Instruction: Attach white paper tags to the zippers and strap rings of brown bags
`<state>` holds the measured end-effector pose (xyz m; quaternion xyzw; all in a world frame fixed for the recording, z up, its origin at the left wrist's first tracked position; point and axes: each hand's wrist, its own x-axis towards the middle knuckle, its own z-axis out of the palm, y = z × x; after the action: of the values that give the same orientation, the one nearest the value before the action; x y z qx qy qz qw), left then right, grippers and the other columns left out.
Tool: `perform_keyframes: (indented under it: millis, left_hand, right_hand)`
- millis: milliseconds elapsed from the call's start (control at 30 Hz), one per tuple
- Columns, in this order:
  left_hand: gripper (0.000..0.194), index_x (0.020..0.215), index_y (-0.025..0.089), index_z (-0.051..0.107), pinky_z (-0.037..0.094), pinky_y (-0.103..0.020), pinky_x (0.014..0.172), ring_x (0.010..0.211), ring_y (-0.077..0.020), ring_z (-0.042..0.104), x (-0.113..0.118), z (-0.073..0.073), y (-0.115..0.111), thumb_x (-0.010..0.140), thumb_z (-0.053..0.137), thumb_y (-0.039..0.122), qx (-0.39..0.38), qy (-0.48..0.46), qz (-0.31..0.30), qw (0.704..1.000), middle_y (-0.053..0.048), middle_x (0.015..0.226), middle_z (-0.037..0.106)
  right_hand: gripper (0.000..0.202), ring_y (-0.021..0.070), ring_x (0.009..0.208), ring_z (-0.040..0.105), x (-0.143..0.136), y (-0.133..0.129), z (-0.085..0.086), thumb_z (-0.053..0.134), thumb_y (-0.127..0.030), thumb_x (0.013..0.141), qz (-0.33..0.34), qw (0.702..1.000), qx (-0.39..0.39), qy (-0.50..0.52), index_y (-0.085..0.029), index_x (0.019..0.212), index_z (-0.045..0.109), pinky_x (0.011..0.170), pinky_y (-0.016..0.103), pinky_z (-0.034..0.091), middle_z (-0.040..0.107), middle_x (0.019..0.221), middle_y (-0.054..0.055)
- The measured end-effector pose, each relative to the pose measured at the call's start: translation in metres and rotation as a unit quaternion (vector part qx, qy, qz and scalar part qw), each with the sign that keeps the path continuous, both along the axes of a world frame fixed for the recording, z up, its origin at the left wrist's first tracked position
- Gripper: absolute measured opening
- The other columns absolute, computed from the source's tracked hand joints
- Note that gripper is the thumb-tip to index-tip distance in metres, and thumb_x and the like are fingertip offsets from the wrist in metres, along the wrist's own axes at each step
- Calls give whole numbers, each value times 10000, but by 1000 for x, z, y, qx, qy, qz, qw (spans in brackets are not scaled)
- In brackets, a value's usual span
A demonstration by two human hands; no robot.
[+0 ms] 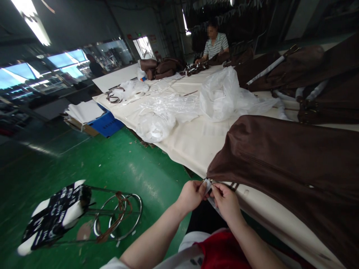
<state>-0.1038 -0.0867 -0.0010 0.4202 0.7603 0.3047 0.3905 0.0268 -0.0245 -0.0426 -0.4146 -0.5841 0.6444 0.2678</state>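
Note:
My left hand [192, 194] is closed, its thumb and fingers pinching a small white wrapping piece [208, 185] at the table's near edge. Close beside it, my right hand [224, 198] pinches the other side of the same white piece. Metal hardware shows just above my fingertips, at the left corner of a large dark brown leather bag [280, 157]. The bag lies across the right part of the cream-covered table [193, 144], with a zipper line along it.
Clear plastic bags [221, 97] lie mid-table. Wrapped brown straps and bags [294, 71] are piled at the back right. A person [215, 45] sits at the far end. A stool [58, 213] and blue crate [106, 123] stand left on the green floor.

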Motion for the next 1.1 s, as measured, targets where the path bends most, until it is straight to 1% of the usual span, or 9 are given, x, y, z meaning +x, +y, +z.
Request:
perform_keyframes:
  millis: [167,300,600,700,767,867,933,1033,1100]
  left_hand:
    - [542,741,125,680,416,-230,548,589,-159,613,4,0,-2,918,371,533,11,50,-2,999,-69,670,694]
    - [465,744,133,673,415,-227,560,601,-158,610,7,-1,-3,909,420,486,19,61,-8,998,-67,685,697]
    - [457,787,149,601,443,-205,528,577,-142,632,7,-9,-7,944,354,499,50,-32,-11,998,-39,671,657]
    - [469,783,152,598,432,-203,514,542,-136,621,7,-7,-6,964,319,482,39,14,-13,999,-34,656,649]
    - [459,771,158,602,434,-213,536,546,-139,618,8,-5,-5,980,303,437,29,104,-26,994,-41,656,652]
    - [371,855,166,622,474,-252,636,683,-179,658,13,-6,-6,987,313,322,14,278,-59,959,-78,784,684]
    - [299,1048,156,604,506,-288,692,813,-212,674,18,-10,-9,971,322,221,4,365,-103,925,-116,961,686]
    - [405,1331,105,435,541,-320,705,925,-240,666,25,-19,-16,942,333,148,2,452,-182,873,-193,1184,608]
    - [475,1403,69,341,549,-320,666,859,-235,679,28,-23,-20,933,344,137,-11,491,-209,845,-218,1173,598]
  right_hand:
    - [286,162,421,487,-6,0,0,575,-504,795,-32,999,3,-3,-227,772,640,433,285,393,632,590,34]
    - [324,175,446,514,-8,1,-4,585,-545,778,-49,999,-4,0,-227,782,643,461,298,418,647,599,42]
    - [487,98,355,413,-6,1,-16,611,-661,733,-25,992,-117,41,-182,653,577,339,223,298,522,475,-9]
    - [470,79,388,419,-6,2,-14,675,-624,692,-26,989,-131,57,-163,779,650,345,206,288,588,587,5]
    - [463,75,406,425,-8,3,-12,696,-600,676,-31,989,-132,62,-164,828,671,350,200,288,602,628,6]
    - [417,90,429,456,-10,3,-11,702,-566,674,-39,989,-131,58,-164,777,668,361,200,296,590,607,3]
    - [383,102,440,472,-12,3,-12,699,-544,680,-44,990,-126,50,-168,741,659,370,207,303,586,588,3]
    - [355,103,415,441,-12,5,-14,696,-522,681,-49,992,-113,36,-174,658,628,376,219,292,543,506,-12]
    - [360,98,390,407,-12,6,-15,700,-514,675,-51,993,-106,25,-179,595,596,373,223,277,500,447,-25]
